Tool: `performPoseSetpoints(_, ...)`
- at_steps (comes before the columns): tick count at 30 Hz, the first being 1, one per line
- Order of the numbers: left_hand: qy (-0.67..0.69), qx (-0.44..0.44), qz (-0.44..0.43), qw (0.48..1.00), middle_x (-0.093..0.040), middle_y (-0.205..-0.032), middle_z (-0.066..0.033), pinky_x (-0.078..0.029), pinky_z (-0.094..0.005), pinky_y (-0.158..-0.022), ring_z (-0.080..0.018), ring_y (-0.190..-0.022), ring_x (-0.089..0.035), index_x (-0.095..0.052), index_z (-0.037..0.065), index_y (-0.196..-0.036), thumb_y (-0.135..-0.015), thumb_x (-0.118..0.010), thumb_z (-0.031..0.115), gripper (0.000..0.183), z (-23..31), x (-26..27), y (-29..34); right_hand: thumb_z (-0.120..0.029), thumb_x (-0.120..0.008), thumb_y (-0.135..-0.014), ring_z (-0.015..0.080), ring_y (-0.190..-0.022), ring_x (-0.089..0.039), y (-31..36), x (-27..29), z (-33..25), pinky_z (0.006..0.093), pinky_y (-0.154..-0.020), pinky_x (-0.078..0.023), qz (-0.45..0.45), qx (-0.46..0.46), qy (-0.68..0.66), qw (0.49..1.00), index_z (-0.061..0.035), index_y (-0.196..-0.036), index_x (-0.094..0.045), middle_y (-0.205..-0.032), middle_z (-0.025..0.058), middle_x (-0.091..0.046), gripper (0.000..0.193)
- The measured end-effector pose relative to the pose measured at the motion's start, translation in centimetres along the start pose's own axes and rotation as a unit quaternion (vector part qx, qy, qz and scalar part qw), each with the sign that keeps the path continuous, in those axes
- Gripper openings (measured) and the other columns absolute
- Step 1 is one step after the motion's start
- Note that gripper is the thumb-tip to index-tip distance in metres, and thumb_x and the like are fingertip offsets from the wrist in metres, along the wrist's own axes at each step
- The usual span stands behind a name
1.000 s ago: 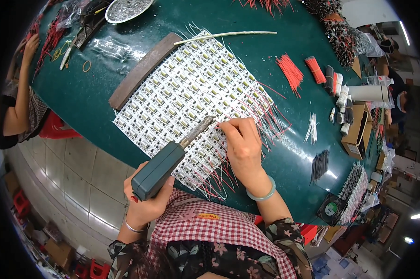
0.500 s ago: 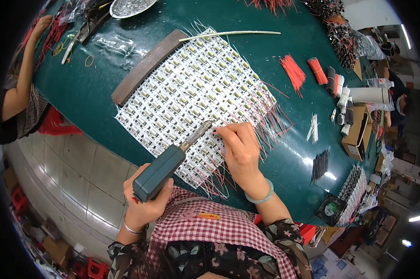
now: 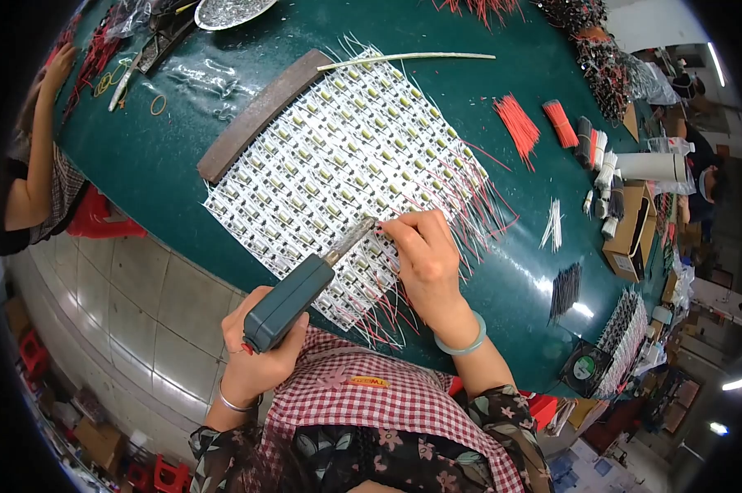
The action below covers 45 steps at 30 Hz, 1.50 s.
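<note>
My left hand [image 3: 256, 349] is wrapped round the grip of a dark green soldering gun [image 3: 290, 297]. Its metal tip slants up and right onto a panel of small white circuit boards [image 3: 297, 185] with rows of yellowish-green parts. Thumb and fingers of my right hand [image 3: 430, 267] are pinched together at the panel, right beside the tip; what they hold is too small to make out. Thin red wires [image 3: 482, 205] and white ones stick out from the panel's right and near edges.
A dark curved bar [image 3: 260, 115] lies along the panel's far-left edge, a pale strip [image 3: 412, 57] across its far corner. Rightward are loose red wires [image 3: 516, 131], white wires [image 3: 552, 225], black wires [image 3: 565, 292] and a cardboard box [image 3: 631, 234]. Another person's arm [image 3: 42, 140] is at the far left.
The soldering gun has shifted slightly right and up, its tip lower on the panel and nearer my right fingertips. My right hand has moved slightly. The other person's arm has shifted left.
</note>
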<state>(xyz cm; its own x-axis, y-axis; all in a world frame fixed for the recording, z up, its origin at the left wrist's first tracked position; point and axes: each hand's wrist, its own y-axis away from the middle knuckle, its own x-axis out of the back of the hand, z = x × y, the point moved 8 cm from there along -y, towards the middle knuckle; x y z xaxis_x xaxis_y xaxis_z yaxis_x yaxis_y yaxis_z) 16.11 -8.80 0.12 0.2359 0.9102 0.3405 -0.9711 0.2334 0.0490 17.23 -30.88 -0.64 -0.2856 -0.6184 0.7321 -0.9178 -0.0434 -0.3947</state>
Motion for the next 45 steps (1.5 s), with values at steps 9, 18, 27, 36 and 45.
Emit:
performPoseSetpoints(9, -0.019, -0.001, -0.002, 1.0, -0.061, -0.078, -0.009, -0.046, -0.028, -0.057, -0.0172, -0.062, -0.06, -0.066, -0.003, -0.089, -0.078, -0.074, -0.001, 0.014, 0.0, 0.0, 0.2, 0.017, -0.062, -0.064, 0.0286, -0.084, -0.058, -0.2, 0.0, 0.1, 0.038, -0.07, -0.051, -0.016, 0.006, -0.003, 1.0, 0.0012, -0.096, -0.068, -0.089, 0.0115, -0.059, 0.037)
performPoseSetpoints(18, 0.004, -0.016, 0.011, 1.0, -0.065, -0.083, -0.011, -0.048, -0.0288, -0.058, -0.0185, -0.065, -0.063, -0.069, -0.004, -0.092, -0.077, -0.073, -0.003, 0.015, 0.2, 0.4, 0.4, 0.015, -0.063, -0.063, 0.0286, -0.083, -0.058, -0.1, 0.0, 0.1, 0.0375, -0.07, -0.051, -0.01, 0.008, 0.008, 1.0, 0.0007, -0.096, -0.068, -0.089, 0.0113, -0.059, 0.036)
performPoseSetpoints(27, 0.003, -0.017, -0.004, 1.0, -0.065, -0.084, -0.0105, -0.048, -0.0279, -0.059, -0.0168, -0.066, -0.063, -0.067, -0.004, -0.09, -0.077, -0.073, -0.004, 0.014, 0.2, 0.0, 0.3, 0.013, -0.065, -0.073, 0.0275, -0.082, -0.058, 0.0, -0.1, 0.9, 0.0373, -0.07, -0.05, 0.001, -0.029, -0.043, 0.999, -0.0014, -0.093, -0.068, -0.089, 0.0106, -0.06, 0.025)
performPoseSetpoints(36, -0.002, -0.02, 0.001, 1.0, -0.06, -0.078, -0.0082, -0.046, -0.0277, -0.056, -0.015, -0.061, -0.058, -0.064, -0.003, -0.087, -0.078, -0.072, -0.003, 0.012, 0.0, -0.1, 0.2, 0.014, -0.063, -0.07, 0.028, -0.082, -0.057, -0.2, 0.0, 0.3, 0.037, -0.071, -0.05, -0.002, -0.001, -0.004, 1.0, -0.0004, -0.093, -0.068, -0.089, 0.0112, -0.059, 0.028)
performPoseSetpoints(45, 0.005, 0.008, 0.011, 1.0, -0.061, -0.076, -0.0071, -0.045, -0.0272, -0.055, -0.0135, -0.061, -0.058, -0.066, -0.003, -0.087, -0.077, -0.074, -0.002, 0.013, -0.2, 0.3, 0.4, 0.016, -0.061, -0.065, 0.0281, -0.083, -0.057, -0.4, -0.2, 0.2, 0.0374, -0.072, -0.051, -0.011, 0.01, 0.008, 1.0, 0.0009, -0.093, -0.068, -0.088, 0.0112, -0.059, 0.032)
